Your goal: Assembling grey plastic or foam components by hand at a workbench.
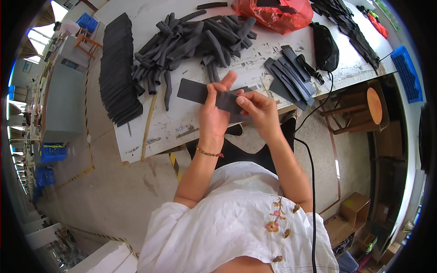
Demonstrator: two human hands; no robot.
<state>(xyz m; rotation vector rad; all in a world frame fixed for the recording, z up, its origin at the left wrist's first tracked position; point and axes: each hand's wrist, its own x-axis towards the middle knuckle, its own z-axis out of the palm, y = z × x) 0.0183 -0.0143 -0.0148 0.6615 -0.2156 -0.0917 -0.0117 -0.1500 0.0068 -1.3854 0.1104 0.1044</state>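
A flat, dark grey rectangular strip [192, 91] lies across both my hands, above the table's near edge. My left hand [215, 109] grips it from below, thumb over its near side and fingers behind it. With thumb and forefinger, my right hand [260, 109] pinches the strip's right end. More dark material shows just behind and below the strip, partly hidden by my hands; I cannot tell whether it is a separate piece. Beyond them lies a loose heap of dark rolled strips [195, 43]. Several flat dark pieces [291, 75] are to the right.
A long overlapping row of dark pieces [119, 73] lines the worn white table [175, 123] at left. A yellow stick [149, 123] lies nearby. At the back are a red plastic bag [277, 20] and a black pouch [325, 48]. A wooden stool [374, 107] stands right; a black cable [314, 191] hangs down.
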